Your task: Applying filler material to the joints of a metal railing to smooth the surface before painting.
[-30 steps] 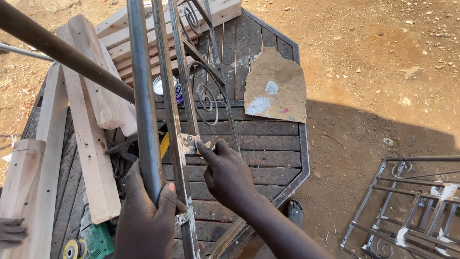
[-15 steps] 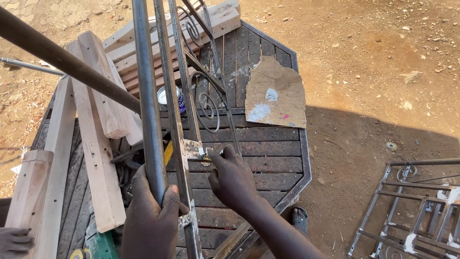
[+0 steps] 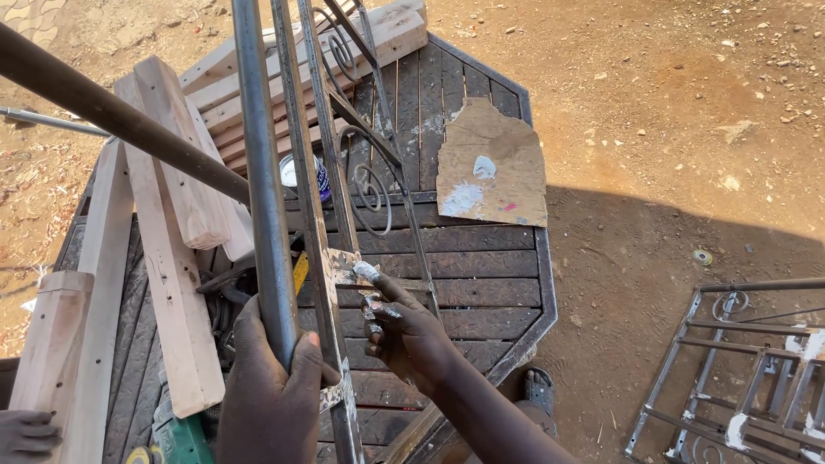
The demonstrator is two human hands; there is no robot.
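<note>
My left hand (image 3: pixel 273 391) is wrapped around a grey metal tube (image 3: pixel 258 163) of a tall metal frame with scrollwork (image 3: pixel 369 185). My right hand (image 3: pixel 406 331), smeared with pale filler, holds a small putty scraper (image 3: pixel 348 268) pressed flat against a neighbouring frame bar (image 3: pixel 305 172). A blob of pale filler sits on the scraper's blade. The frame stands upright over a dark octagonal wooden table (image 3: pixel 490 275).
A torn cardboard piece (image 3: pixel 494 167) with filler smears lies on the table. A small tin (image 3: pixel 292 172) sits behind the bars. Wooden planks (image 3: pixel 168 258) lean at left, a rusty pipe (image 3: pixel 103 112) crosses above. Another metal frame (image 3: pixel 748 369) lies on the dirt at right. Another person's hand (image 3: pixel 26 430) shows bottom left.
My right hand with the scraper has slid slightly down along the bar. My left hand keeps its grip on the tube.
</note>
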